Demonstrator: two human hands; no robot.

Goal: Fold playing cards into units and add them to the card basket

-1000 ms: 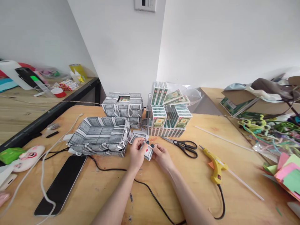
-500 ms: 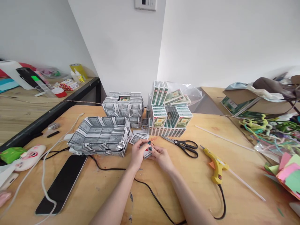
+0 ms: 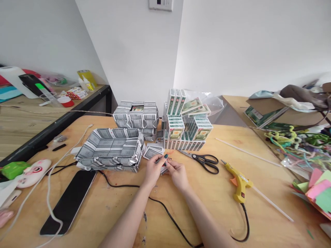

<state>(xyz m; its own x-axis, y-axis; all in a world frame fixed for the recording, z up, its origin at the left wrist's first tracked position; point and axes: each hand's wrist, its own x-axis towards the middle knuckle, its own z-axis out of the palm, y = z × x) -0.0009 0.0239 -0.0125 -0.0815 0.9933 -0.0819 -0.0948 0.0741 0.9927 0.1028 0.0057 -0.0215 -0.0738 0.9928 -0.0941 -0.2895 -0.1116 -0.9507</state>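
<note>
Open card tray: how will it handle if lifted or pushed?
The tray is probably light for its size, being hollow and card-built. It may flex a little at its many seams. Tipping seems unlikely when pushed: it sits low and wide.

There are 2 hands [image 3: 153, 172] [image 3: 180, 176], 1 glue gun [image 3: 241, 182] and 1 pair of scissors [image 3: 194, 156].

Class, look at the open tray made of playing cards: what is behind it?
Behind the tray stands a card-covered box, a greenish patch showing in its top. The box's lower left part cannot be seen, because the tray's rear wall covers it.
</note>
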